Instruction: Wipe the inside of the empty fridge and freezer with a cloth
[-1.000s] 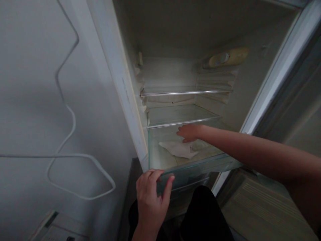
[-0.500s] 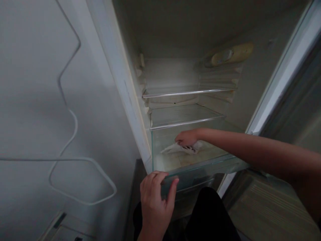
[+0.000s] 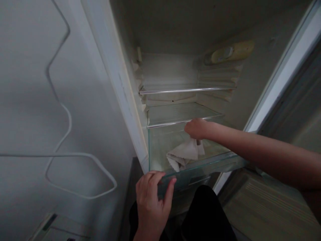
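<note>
A pale cloth (image 3: 184, 152) hangs from my right hand (image 3: 197, 129), whose fingers are closed on its top end. It hangs over the clear drawer (image 3: 205, 169), which is pulled out of the fridge. At the drawer's front left corner, my left hand (image 3: 153, 195) grips the front wall, fingers over the rim and thumb outside. The fingertips of my right hand are hidden behind its knuckles.
Above the drawer are two glass shelves (image 3: 185, 89) with shiny front edges. A yellowish lamp cover (image 3: 232, 53) is on the right inner wall. The open door (image 3: 273, 207) stands at right. A white cable (image 3: 69, 122) hangs on the left.
My right hand has risen slightly and moved right, lifting the cloth, which was bunched low in the drawer and now hangs more unfolded. My left hand keeps its grip on the drawer.
</note>
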The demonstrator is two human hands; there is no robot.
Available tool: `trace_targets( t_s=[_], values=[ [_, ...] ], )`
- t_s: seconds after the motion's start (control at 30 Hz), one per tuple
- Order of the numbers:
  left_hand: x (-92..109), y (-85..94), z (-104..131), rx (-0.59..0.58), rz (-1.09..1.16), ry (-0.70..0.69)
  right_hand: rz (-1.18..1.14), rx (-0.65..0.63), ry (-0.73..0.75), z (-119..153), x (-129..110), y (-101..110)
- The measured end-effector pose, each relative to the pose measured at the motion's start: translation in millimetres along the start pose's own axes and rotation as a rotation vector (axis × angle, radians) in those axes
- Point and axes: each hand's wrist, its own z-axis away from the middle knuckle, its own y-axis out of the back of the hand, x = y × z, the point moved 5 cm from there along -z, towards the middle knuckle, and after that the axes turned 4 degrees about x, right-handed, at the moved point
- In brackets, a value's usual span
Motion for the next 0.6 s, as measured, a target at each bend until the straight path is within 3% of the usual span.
trace_targets(
  t_s=[0.1,0.2,0.37,0.43,0.6],
  values=[
    [-0.1,-0.7,-1.3,-0.007,0.005,-0.002,-0.053,-0.2,0.179,-7.1,-20.3,-23.8],
    [0.7,0.6,-2.0,0.0,0.008,-0.008,-0.258,-0.388,0.355,-14.5,-37.5,-46.1],
    [2.1,2.1,-2.0,0.005,0.006,-0.016,-0.675,-0.726,0.387,-8.7,-49.7,-58.6],
    [3.0,1.8,-1.9,0.008,0.006,-0.028,-0.642,-0.709,0.303,-5.0,-45.1,-54.0],
    [2.7,0.0,-0.7,0.017,0.019,-0.027,-0.203,-0.31,-0.084,-11.7,-8.2,-33.4]
  ],
)
